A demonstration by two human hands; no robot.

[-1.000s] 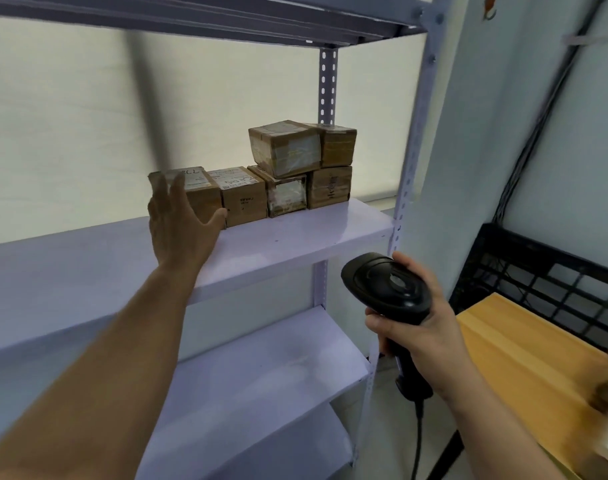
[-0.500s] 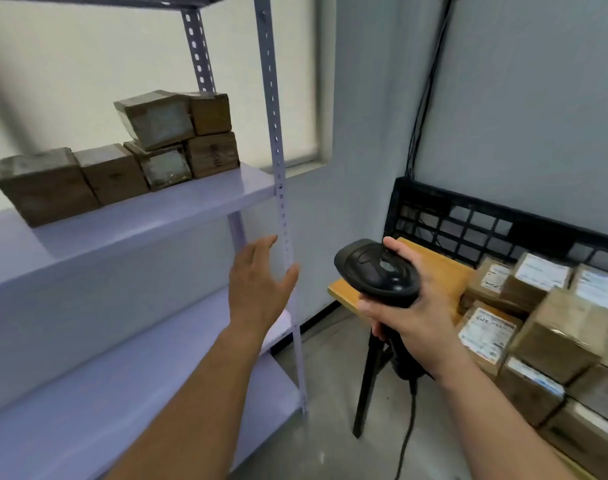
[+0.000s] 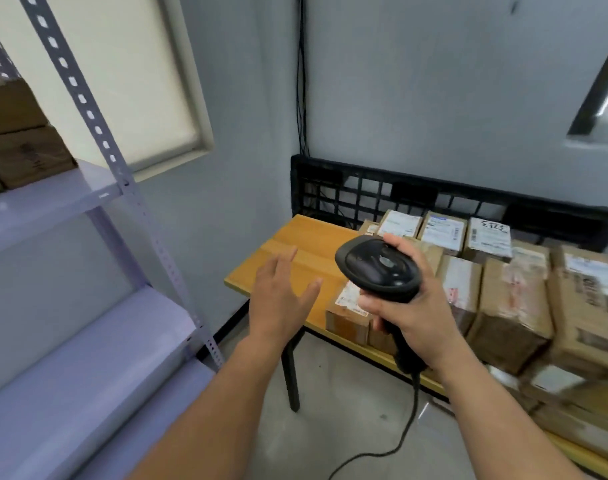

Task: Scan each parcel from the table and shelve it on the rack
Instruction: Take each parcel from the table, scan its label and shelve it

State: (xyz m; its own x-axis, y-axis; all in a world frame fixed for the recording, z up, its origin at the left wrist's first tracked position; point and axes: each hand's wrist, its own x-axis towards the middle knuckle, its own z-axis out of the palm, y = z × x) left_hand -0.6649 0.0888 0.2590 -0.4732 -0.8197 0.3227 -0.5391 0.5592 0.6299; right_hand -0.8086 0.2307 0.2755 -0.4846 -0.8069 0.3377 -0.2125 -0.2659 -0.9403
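Parcels (image 3: 503,306): brown taped cartons, white labels, crowd table (image 3: 295,251) at my right, none in hand. Few shelved parcels (image 3: 22,157) on rack (image 3: 98,199), so I judge job early, most left to scan. My left hand (image 3: 278,299) empty, fingers spread, near table corner. My right hand (image 3: 413,317), fingers curled round scanner (image 3: 378,268) handle, above front cartons.

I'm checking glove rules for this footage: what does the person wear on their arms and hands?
Nothing that shows. The left hand and right hand are bare, with no gloves, rings or watch visible. The forearms are bare too; no sleeve reaches into view.
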